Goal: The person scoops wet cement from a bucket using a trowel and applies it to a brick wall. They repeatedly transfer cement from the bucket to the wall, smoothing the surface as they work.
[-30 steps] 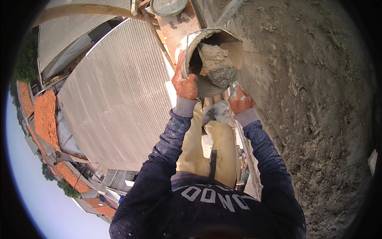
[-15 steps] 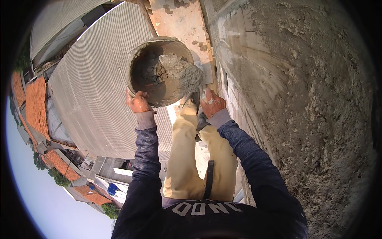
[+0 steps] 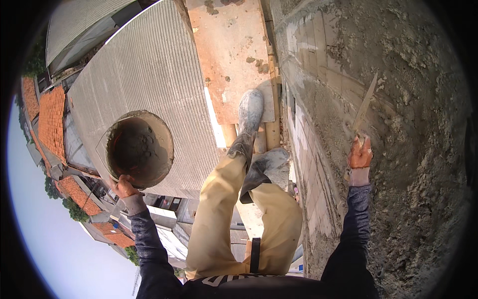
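My left hand (image 3: 124, 185) is closed on the rim of a grey bucket (image 3: 164, 144) at the lower left, held out over the corrugated roofs. Dark wet mortar (image 3: 137, 144) lies inside it. My right hand (image 3: 360, 153) grips a long tapered trowel (image 3: 367, 99), its blade pointing up along the grey wall (image 3: 408, 184), which is coated in rough wet mortar.
My two boots (image 3: 251, 107) stand on a narrow platform with a plank (image 3: 231, 40) marked by mortar spots, beside the wall. To the left, past the platform's edge, are a corrugated roof (image 3: 129, 74) and tiled roofs (image 3: 52, 119) below.
The bucket has swung down and to the left with my left hand, and the big mortar lump in it is gone. My right hand has moved right, to the wall, with the trowel.
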Demonstrator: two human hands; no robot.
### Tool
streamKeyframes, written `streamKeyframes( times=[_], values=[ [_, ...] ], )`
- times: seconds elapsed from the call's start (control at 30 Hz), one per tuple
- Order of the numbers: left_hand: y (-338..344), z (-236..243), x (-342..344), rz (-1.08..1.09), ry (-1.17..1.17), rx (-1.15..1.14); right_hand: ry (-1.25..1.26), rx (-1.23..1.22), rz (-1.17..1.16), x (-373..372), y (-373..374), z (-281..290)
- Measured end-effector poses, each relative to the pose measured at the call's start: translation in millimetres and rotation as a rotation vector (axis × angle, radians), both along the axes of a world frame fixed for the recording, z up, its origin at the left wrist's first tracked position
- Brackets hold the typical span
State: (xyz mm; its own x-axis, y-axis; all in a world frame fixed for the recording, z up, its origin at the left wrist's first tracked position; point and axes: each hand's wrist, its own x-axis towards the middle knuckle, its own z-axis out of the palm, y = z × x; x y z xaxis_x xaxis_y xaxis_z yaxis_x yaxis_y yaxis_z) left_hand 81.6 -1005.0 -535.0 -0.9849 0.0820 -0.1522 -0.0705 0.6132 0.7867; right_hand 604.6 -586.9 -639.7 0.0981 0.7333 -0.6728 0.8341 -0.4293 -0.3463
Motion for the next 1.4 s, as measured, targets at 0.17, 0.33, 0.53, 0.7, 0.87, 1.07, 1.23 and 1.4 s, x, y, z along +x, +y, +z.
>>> streamKeyframes(
  times=[0.17, 0.33, 0.53, 0.7, 0.87, 1.07, 1.23, 1.4],
  values=[
    [50, 11, 37, 0.049, -0.073, 0.06, -0.423, 0.073, 0.427, 154, -182, 141],
    [144, 36, 94, 0.041, -0.218, 0.2, -0.362, 0.102, 0.657, 110, -190, 176],
    [225, 86, 129, -0.03, -0.314, 0.378, 0.193, 0.222, 0.617, -37, -112, 259],
    [249, 127, 139, -0.209, -0.328, 0.33, 0.214, 0.15, 0.769, -92, -90, 286],
    [266, 172, 154, -0.502, -0.17, 0.251, 0.007, 0.343, 0.868, -150, -63, 256],
    [283, 208, 145, -0.71, 0.066, 0.321, 0.025, 0.12, 0.973, -161, -67, 300],
    [285, 231, 130, -0.599, -0.247, 0.336, 0.006, 0.223, 1.069, -137, -36, 339],
    [301, 265, 131, -0.74, -0.125, 0.405, 0.035, 0.454, 1.078, -140, -35, 363]
  ],
)
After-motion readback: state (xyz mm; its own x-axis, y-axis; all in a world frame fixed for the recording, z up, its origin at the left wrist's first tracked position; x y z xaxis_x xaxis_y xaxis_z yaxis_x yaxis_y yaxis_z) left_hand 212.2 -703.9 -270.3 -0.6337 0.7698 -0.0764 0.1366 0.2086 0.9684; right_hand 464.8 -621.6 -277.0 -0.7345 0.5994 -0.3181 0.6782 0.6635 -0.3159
